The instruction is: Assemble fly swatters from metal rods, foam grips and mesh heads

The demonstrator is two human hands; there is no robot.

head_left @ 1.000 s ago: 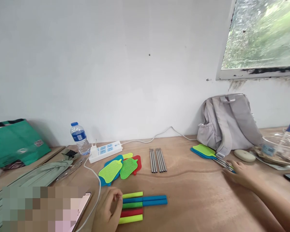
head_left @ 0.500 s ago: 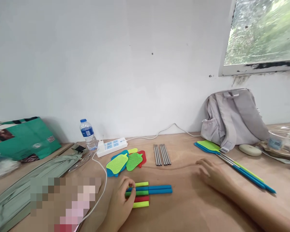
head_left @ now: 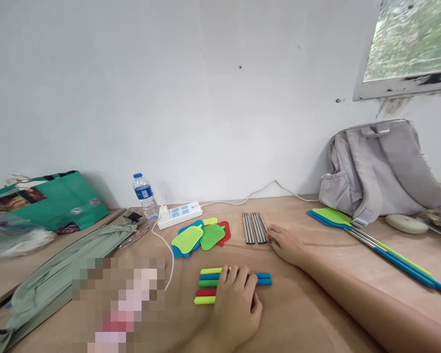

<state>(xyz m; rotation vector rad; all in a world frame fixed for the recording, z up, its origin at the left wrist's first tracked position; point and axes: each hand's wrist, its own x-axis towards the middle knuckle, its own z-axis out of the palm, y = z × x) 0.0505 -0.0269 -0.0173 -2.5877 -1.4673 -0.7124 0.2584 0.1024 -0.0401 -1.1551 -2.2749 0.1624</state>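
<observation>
Since half a second ago, the right hand (head_left: pixel 284 243) has slid left across the wooden table (head_left: pixel 316 294) to the row of thin grey metal rods (head_left: pixel 254 228), its fingertips (head_left: pixel 270 233) now touching the row's near right end. Its fingers are loosely curled and hold nothing. Meanwhile the left hand (head_left: pixel 235 306) has moved onto the stack of coloured foam handle sleeves (head_left: pixel 209 285), yellow, blue, green and red, lying flat with fingers spread over their right half, clasping none. Behind them lie mesh swatter heads (head_left: pixel 200 236) in green, blue and red.
</observation>
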